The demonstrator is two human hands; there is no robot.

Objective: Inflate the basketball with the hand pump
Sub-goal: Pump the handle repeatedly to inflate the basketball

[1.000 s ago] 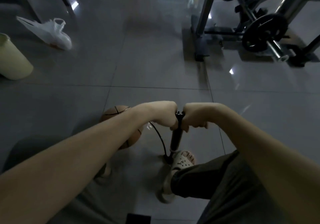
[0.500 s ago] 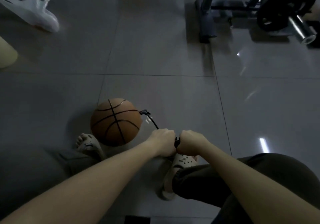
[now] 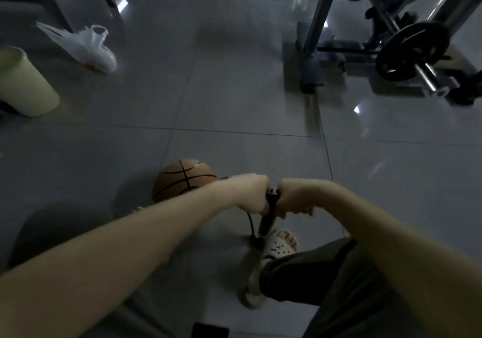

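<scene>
The hand pump (image 3: 265, 224) is clamped at its handle by the left grip (image 3: 254, 194) and the right grip (image 3: 292, 199). The basketball (image 3: 182, 178) is located on the floor (image 3: 234, 89) nearby.

I see the orange-brown basketball with black seams (image 3: 182, 178) resting on the grey tiled floor (image 3: 234, 102). Just right of it, the slim black hand pump (image 3: 267, 219) stands almost upright, and its thin black hose (image 3: 249, 220) curves up from the base.
</scene>
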